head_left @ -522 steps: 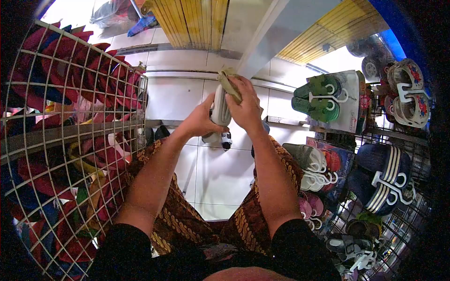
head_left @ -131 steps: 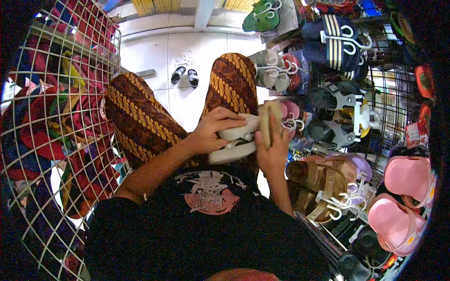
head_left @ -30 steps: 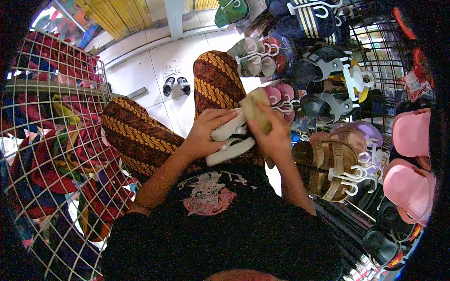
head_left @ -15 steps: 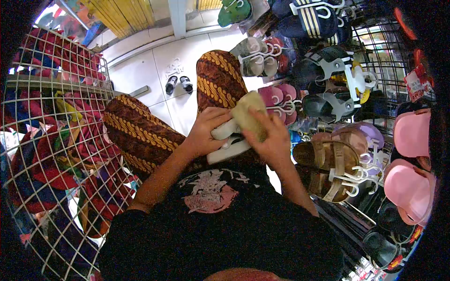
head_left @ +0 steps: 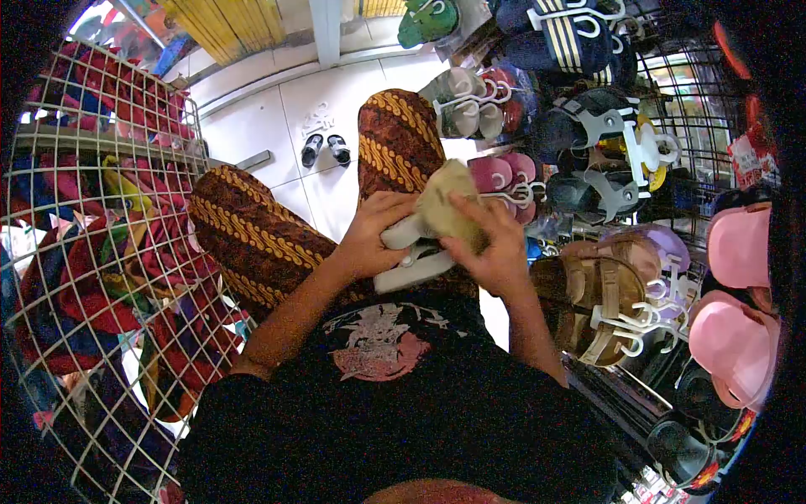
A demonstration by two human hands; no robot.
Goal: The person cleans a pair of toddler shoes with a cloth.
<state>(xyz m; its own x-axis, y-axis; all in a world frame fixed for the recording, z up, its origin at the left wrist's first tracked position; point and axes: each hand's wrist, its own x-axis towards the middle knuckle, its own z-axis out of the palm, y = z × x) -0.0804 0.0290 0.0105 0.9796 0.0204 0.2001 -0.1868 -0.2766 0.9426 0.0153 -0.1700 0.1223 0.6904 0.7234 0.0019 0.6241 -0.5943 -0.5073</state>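
Note:
My left hand (head_left: 374,235) is closed around a pair of pale grey sandals (head_left: 416,270), held above my lap. In my right hand (head_left: 494,248) is a beige cloth (head_left: 451,202), folded or bunched, pressed against the far end of the sandals. The cloth hides part of the upper sandal. Under both hands lie my knees in brown patterned trousers (head_left: 395,139).
A wire grid (head_left: 197,244) with colourful fabric items behind it rises on the left. Pairs of sandals on white hangers, such as brown ones (head_left: 588,294) and pink ones (head_left: 730,336), crowd the right. Small black-and-white sandals (head_left: 326,151) lie on the tiled floor (head_left: 260,126).
The cloth has turned slightly on the sandals with my right hand. My left hand keeps its grip. The whole view has shifted a little.

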